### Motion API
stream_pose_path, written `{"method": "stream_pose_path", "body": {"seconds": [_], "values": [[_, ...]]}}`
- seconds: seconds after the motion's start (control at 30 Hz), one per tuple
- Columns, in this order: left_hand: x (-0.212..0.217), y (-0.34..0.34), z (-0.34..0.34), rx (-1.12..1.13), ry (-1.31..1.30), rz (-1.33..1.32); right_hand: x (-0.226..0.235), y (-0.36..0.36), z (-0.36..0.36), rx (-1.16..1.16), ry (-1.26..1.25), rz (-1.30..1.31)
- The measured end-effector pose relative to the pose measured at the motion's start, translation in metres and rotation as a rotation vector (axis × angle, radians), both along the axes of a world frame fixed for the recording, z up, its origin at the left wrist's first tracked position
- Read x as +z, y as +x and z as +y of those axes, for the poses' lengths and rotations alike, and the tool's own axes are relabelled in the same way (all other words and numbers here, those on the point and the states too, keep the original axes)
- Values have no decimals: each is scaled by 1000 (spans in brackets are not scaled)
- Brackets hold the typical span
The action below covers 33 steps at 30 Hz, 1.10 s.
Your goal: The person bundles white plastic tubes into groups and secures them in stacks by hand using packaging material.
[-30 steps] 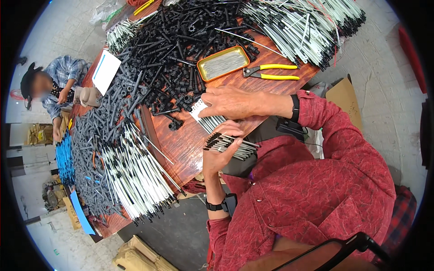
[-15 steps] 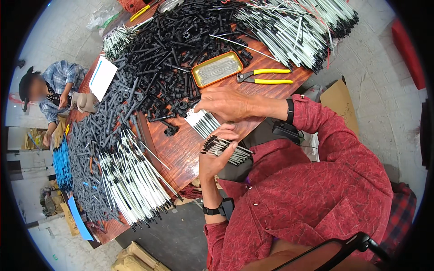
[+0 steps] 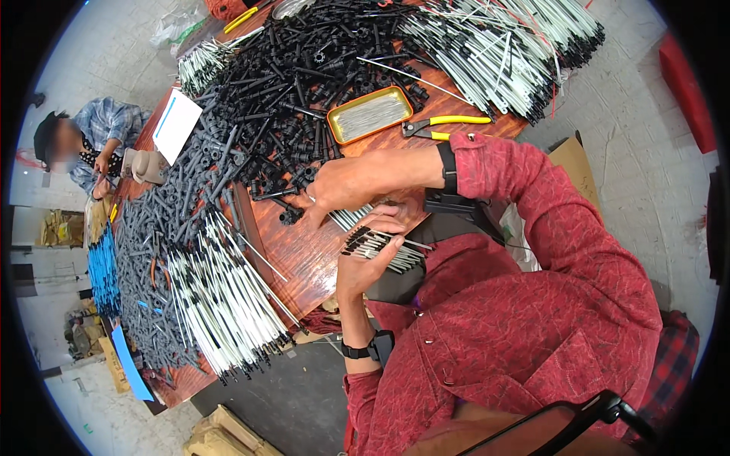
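Note:
A bundle of thin white sticks with black tips [image 3: 391,257] lies across my left hand [image 3: 361,267], whose fingers and thumb are closed round it. Beyond those fingers more of the white sticks [image 3: 350,217] show, lying over the table's near edge. My right hand [image 3: 342,185] is just above their far ends, palm down, with its fingers bent toward the tabletop. Those fingertips look pressed together, and whatever they hold is hidden beneath them. Close to the right hand is a loose black plastic fitting [image 3: 290,216], at the edge of a large heap of black fittings [image 3: 304,83].
An orange-rimmed tin of fine wires [image 3: 370,115] and yellow-handled pliers [image 3: 449,120] lie beyond my right forearm. White stick bundles lie at far right [image 3: 487,57] and near left [image 3: 224,296]. Grey fittings [image 3: 160,243] cover the table's left side. A co-worker [image 3: 99,148] sits far left.
My right hand has shifted left and nearer along the sticks, covering their pale far ends. Its forearm now overlaps part of the pliers. The left hand keeps its hold nearly in place.

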State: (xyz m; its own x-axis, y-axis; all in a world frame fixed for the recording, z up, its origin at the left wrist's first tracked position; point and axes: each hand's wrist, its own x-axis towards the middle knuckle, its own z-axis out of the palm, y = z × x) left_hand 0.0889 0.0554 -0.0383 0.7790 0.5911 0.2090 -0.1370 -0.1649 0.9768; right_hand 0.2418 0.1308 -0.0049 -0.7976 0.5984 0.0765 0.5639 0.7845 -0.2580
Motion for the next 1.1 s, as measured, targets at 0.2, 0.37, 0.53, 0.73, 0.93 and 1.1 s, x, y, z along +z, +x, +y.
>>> {"method": "stream_pose_path", "body": {"seconds": [0.2,0.37,0.53,0.73,0.93,1.1], "values": [[0,1,-1,1,51,-2,7,9,1,-24,-92,64],[-1,5,1,8,56,-49,-14,33,-10,-156,-59,399],[2,2,-1,27,36,-20,-22,32,-26,-243,92,329],[2,2,-2,22,72,-11,-1,59,-51,-271,17,570],[6,-3,-4,-6,-19,46,16,56,-105,-100,-131,642],[-14,-16,-13,143,-3,171,-3,23,-112,-99,-224,756]]}}
